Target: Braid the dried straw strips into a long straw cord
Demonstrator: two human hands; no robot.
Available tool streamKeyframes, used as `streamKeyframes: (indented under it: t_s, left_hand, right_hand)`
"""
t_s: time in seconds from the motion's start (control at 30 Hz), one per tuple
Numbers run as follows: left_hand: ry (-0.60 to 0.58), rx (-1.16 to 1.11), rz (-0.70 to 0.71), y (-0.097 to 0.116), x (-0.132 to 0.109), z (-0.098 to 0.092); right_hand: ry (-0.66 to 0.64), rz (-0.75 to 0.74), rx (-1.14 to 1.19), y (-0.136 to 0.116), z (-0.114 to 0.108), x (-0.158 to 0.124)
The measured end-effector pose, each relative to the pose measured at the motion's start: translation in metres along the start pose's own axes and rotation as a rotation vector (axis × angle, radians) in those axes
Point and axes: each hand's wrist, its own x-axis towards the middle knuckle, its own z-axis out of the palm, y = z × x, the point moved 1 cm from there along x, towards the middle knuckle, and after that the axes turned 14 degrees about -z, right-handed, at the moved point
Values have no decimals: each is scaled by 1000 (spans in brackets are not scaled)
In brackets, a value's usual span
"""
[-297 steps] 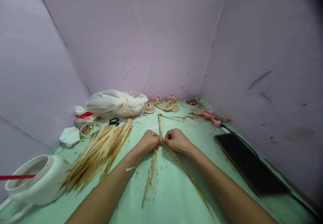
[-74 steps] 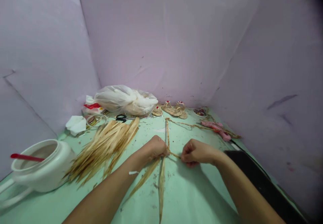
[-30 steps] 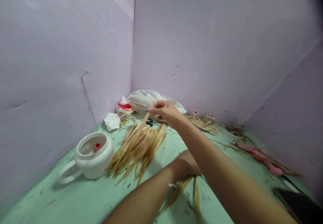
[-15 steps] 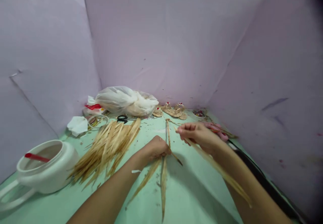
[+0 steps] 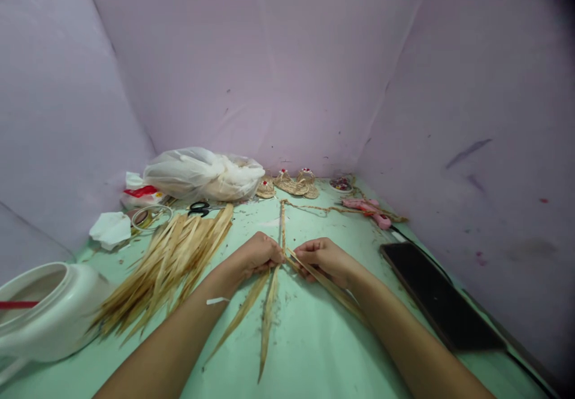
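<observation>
A narrow braid (image 5: 283, 225) of dried plant fibre runs away from me down the middle of the table. My left hand (image 5: 263, 252) is closed around its near end, where loose strips (image 5: 268, 327) fan out toward me. My right hand (image 5: 321, 259) pinches a pale dried leaf strip (image 5: 332, 288), whose tip meets the braid's end and whose tail lies along my right forearm. Both hands are close together, just apart. Left of them lies a pile of dried leaf strips (image 5: 168, 261).
A white pot (image 5: 67, 315) stands at the left front. Behind the pile are black scissors (image 5: 199, 208), a tape roll (image 5: 142, 217) and a white plastic bag (image 5: 204, 174). Small woven slippers (image 5: 291, 183) sit at the back. To the right are a pink glue gun (image 5: 366, 206) and a black phone (image 5: 440, 294).
My right hand has come down and left, bringing its strip to the braid's end beside my left hand. The view has turned slightly right, showing more of the phone and glue gun.
</observation>
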Motion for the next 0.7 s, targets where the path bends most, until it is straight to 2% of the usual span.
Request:
streamKeyframes:
  t_s: [0.3, 0.7]
  left_hand:
    - [-38, -11, 1, 0, 0, -2]
    - [-16, -1, -12, 3, -3, -1]
  right_hand:
    - [-25, 1, -103, -4, -1, -4]
    - [-88, 13, -131, -8, 0, -7]
